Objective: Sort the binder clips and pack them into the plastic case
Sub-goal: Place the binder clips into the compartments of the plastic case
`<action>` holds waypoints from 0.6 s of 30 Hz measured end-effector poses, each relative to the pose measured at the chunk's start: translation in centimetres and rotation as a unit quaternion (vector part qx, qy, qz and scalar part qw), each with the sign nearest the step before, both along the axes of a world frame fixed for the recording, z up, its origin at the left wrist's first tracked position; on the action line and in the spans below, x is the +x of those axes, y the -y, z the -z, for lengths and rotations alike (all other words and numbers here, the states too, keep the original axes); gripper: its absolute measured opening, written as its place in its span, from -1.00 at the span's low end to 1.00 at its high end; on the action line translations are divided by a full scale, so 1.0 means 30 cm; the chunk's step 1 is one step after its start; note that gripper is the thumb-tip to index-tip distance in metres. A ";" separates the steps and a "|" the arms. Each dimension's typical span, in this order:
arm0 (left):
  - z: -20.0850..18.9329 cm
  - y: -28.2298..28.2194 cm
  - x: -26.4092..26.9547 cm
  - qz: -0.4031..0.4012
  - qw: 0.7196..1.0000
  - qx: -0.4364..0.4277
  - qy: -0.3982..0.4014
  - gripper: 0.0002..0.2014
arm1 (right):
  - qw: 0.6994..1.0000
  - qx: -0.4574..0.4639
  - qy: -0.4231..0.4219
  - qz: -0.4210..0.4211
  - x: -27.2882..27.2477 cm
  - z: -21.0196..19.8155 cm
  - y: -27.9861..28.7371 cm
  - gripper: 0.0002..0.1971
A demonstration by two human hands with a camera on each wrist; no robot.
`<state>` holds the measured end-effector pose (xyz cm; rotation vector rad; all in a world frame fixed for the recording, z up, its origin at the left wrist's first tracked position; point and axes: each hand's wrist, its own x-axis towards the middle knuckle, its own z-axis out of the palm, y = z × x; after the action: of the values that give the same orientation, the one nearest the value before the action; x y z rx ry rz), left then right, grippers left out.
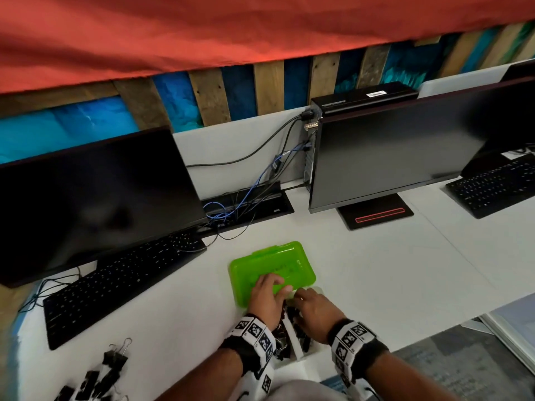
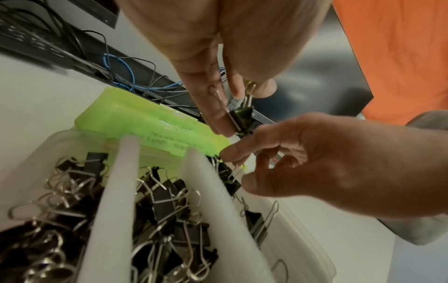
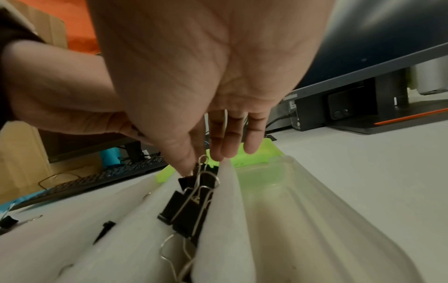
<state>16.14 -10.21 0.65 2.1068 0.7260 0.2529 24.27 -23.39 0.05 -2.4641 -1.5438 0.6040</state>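
The clear plastic case lies on the desk under both hands, with its green lid open behind it. White foam dividers split it into lanes. Two lanes hold many black binder clips; the rightmost lane is bare. My left hand hovers over the lid and pinches a small black binder clip. My right hand reaches into a lane and pinches the wire handle of a clip there. Several loose clips lie at the desk's front left.
A black keyboard and monitor stand to the left. A second monitor and its base are at the right, with a cable tangle between. The desk's front edge runs close on the right.
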 end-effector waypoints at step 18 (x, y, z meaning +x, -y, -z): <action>0.012 -0.031 -0.075 0.105 0.994 -0.007 0.007 -0.77 | 0.991 0.018 -0.127 -0.034 0.010 -0.039 0.060 -0.62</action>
<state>13.90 -9.27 0.30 2.1473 0.4910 0.1457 24.59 -25.21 1.22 -2.2132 -1.5279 0.8558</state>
